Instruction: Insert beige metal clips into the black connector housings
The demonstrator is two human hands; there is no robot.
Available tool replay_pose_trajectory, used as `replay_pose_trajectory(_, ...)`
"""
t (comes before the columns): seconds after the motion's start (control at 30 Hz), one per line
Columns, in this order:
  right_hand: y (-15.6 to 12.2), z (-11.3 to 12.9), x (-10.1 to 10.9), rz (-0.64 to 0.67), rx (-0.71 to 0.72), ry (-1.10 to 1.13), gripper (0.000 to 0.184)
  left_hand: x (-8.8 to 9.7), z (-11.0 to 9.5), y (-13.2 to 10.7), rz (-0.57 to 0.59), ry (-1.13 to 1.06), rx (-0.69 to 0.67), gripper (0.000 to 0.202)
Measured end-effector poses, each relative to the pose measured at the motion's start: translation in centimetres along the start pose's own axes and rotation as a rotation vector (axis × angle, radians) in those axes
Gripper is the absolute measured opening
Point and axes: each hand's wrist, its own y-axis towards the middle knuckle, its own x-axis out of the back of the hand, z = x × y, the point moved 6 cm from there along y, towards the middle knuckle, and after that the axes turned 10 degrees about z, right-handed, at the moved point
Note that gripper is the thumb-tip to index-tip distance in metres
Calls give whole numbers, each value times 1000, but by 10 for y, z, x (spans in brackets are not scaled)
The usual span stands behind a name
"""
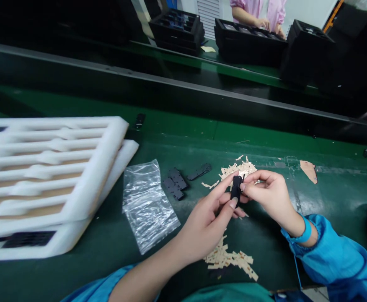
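My left hand (207, 220) and my right hand (270, 195) meet over the green table, both pinching one small black plastic part (236, 188) held upright between the fingertips. A small pile of similar black parts (175, 184) and a black strip (199, 171) lie just left of my hands. Tan paper scraps (241, 169) are heaped behind my fingers, and a further heap of scraps (230, 258) lies under my left wrist. Both sleeves are blue.
White foam trays (54, 176) are stacked at the left, with a clear plastic bag (147, 205) beside them. Beyond a raised rail, black trays (249, 40) stand in front of another person in pink (260, 12). A torn tan patch (309, 170) marks the table at the right.
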Motion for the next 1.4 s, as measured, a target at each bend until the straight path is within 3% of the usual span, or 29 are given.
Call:
replay_pose_trajectory(0.6, -3, 5, -5, 24, -21, 17, 11, 0, -6, -3, 1, 9, -25, 58)
replay_pose_trajectory(0.8, -1, 9, 2, -20, -26, -75, 22, 2, -9, -3, -11, -58, 23, 57)
replay_pose_trajectory(1.03, -1, 13, -9, 180, 39, -76, 15, 5, -14, -4, -20, -103, 30, 59)
replay_pose_trajectory(1.4, -4, 9, -11, 241, 34, -21, 19, 3, -8, -6, -2, -130, 33, 58)
